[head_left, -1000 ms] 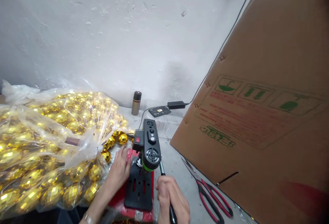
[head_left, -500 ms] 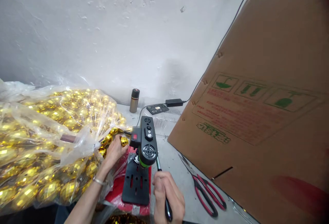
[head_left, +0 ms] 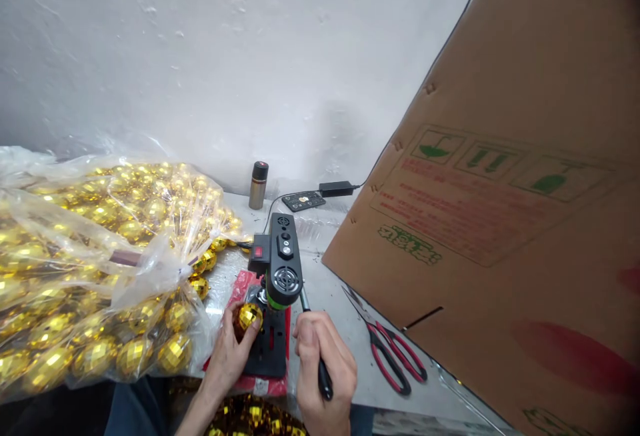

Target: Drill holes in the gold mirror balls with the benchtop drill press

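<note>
My left hand [head_left: 231,349] is closed round a shiny gold mirror-faceted ball [head_left: 249,317], with the thumb across its front. The ball is at the left of a small black bench drill [head_left: 285,259], close under its head. What the drill's tip touches is hidden by the housing. My right hand [head_left: 326,363] grips the black-handled lever [head_left: 325,381] at the drill's right side. Under the drill, its slotted black base [head_left: 265,359] rests on red plastic [head_left: 243,287].
Clear plastic bags of gold balls [head_left: 100,316] fill the left. More gold balls [head_left: 255,416] lie below the table edge. Red-and-black scissors [head_left: 387,349] lie at the right beside a big cardboard box [head_left: 480,176]. Behind stand a spray can [head_left: 259,186] and a power adapter [head_left: 336,189].
My left hand has moved from beside the bag, toward me and right, bringing a gold ball to the drill. My right hand stays on the lever. The view has shifted slightly.
</note>
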The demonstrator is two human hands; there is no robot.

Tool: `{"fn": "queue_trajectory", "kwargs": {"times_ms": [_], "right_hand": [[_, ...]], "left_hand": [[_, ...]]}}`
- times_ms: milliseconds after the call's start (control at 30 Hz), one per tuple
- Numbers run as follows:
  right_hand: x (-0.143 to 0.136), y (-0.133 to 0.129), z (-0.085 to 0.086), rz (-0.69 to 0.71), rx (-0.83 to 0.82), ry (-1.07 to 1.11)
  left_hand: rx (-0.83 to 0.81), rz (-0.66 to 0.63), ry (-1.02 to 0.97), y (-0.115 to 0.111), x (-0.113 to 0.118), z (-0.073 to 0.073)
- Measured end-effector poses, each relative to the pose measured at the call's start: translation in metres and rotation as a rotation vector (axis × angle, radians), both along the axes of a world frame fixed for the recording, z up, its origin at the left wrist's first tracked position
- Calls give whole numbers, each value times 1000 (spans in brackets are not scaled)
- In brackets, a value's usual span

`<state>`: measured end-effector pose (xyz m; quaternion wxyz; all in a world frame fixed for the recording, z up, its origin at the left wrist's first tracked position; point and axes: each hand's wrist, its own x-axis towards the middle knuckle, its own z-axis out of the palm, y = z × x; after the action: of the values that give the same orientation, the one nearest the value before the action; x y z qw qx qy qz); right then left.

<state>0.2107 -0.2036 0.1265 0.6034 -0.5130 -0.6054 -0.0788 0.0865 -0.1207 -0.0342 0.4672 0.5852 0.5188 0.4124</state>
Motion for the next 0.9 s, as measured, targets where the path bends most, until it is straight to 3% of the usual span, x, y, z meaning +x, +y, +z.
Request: {"fn": "queue_trajectory", "kwargs": {"times_ms": [233,367,600,900], "right_hand": [[0,-2,-12,25,17,14],[-2,-2,-18,38,22,48],[0,-4,-23,26,42,18],[2,2,-50,-33,130,-95]], "left_hand": [[370,-128,150,-6,6,-14],[482,-155,193,-4,9,-16],[444,-210,367,0,16,-14],[354,-227,398,-1,17,-15]]}}
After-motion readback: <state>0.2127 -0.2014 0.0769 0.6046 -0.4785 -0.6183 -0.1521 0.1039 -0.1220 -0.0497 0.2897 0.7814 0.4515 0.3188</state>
